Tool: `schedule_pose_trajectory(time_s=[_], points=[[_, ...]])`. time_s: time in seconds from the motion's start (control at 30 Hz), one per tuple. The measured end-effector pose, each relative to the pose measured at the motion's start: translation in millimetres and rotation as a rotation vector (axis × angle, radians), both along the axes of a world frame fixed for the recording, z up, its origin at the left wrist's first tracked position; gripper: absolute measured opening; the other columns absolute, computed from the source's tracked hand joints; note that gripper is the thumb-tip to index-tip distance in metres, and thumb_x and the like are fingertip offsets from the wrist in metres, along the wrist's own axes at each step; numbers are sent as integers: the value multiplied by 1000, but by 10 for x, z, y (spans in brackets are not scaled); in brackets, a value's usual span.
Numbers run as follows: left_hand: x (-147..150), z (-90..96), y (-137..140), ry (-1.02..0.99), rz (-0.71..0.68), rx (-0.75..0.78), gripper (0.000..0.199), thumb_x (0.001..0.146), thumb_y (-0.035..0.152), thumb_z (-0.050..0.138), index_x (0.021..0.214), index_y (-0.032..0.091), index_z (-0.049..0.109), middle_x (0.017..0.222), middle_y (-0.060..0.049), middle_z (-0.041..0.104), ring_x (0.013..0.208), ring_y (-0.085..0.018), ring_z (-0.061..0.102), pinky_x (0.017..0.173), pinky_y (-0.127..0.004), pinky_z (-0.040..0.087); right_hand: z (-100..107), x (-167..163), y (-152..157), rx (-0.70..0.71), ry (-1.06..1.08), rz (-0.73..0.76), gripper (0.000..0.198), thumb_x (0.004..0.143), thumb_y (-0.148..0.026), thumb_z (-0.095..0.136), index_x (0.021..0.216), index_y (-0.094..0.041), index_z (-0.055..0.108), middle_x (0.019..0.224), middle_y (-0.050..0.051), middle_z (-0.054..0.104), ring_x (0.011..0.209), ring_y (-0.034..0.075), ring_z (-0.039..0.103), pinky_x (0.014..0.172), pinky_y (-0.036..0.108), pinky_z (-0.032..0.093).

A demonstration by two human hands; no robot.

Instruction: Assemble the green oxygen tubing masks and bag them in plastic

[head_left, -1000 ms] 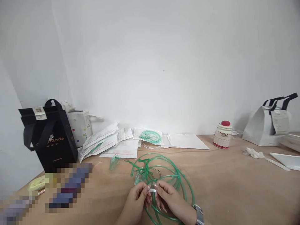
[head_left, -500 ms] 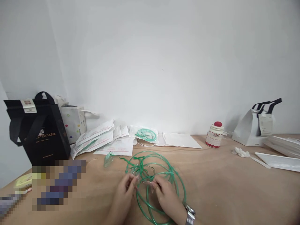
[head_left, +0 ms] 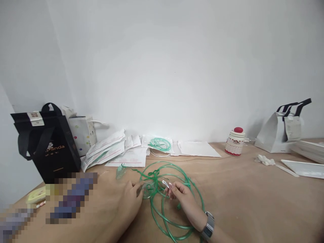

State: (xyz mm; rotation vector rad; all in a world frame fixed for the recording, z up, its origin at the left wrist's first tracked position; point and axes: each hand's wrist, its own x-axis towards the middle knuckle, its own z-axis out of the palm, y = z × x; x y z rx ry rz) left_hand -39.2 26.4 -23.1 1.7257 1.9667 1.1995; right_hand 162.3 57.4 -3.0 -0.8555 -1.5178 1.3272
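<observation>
My left hand (head_left: 133, 195) pinches the edge of a clear oxygen mask (head_left: 148, 190) with its fingertips, low over the table. My right hand (head_left: 181, 194) holds a small shiny pale strip (head_left: 165, 184) between thumb and fingers, just right of the mask. What the strip is exactly, I cannot make out. A green strap (head_left: 155, 173) is bunched behind the mask. Loops of green tubing (head_left: 199, 195) lie on the table around and under my right hand. Another clear greenish mask (head_left: 120, 172) rests to the left.
White packets (head_left: 106, 150) and a bagged green tube set (head_left: 159, 144) line the wall. A black bag (head_left: 50, 145) stands left, near a yellow case (head_left: 36, 194). On the right are a red-topped jar (head_left: 235, 142), a white bag (head_left: 273, 135), a crumpled white bundle (head_left: 264, 160) and white trays (head_left: 303, 168).
My hands have moved apart slightly. My right hand has risen with the pale strip, and the mask in my left hand now shows more plainly. The view has shifted a little.
</observation>
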Motion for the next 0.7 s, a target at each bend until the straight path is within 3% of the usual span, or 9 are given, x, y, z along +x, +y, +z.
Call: schedule_pose_trajectory(time_s=[0.1,0.17,0.27,0.33,0.4,0.53,0.63,0.7], points=[[-65,45,-11,-1,-36,37,38,75,22,43,106,26,64,80,-5,62,77,-23,56,76,-34,42,1,15,15,4,-5,-59,41,72,-57,53,56,-20,52,59,0,55,60,16,52,62,28,42],[-84,78,-32,-13,-62,73,40,76,20,41,110,26,62,84,-5,67,79,-23,58,75,-32,42,24,26,15,47,-2,-84,41,74,-57,51,55,-20,51,66,2,59,76,20,56,74,31,42],[-40,109,-89,-58,-80,108,39,79,25,42,113,24,60,64,-1,64,63,-20,56,63,-27,42,101,34,-27,122,2,-40,42,76,-56,50,54,-19,50,96,8,63,106,24,49,93,35,33],[21,125,-133,-132,-81,120,39,79,26,43,114,22,60,50,2,54,51,-17,49,55,-25,40,146,22,-71,132,-21,43,42,77,-55,49,55,-19,51,106,9,60,111,25,46,96,36,31],[89,146,-172,-226,-78,120,38,78,26,45,112,21,61,48,4,48,47,-14,44,52,-23,37,153,-7,-106,127,-42,101,42,76,-56,50,56,-19,52,97,8,62,106,24,49,93,35,33],[222,186,-206,-398,-158,41,40,76,29,50,113,17,61,43,6,47,41,-10,40,44,-21,35,63,-70,-103,74,-48,112,45,72,-61,50,55,-19,50,61,1,53,66,17,52,68,29,41],[299,192,-192,-535,-255,-130,50,75,38,52,118,14,56,34,8,44,29,-9,36,33,-19,29,-7,-67,-66,60,-80,44,44,72,-61,50,57,-19,50,55,-2,48,54,14,46,55,26,39],[324,192,-182,-626,-361,-306,55,72,43,54,117,11,56,30,8,44,24,-8,34,27,-18,24,-23,-36,-55,139,-135,-33,40,75,-55,49,57,-20,49,56,-1,49,57,15,47,56,26,40]])
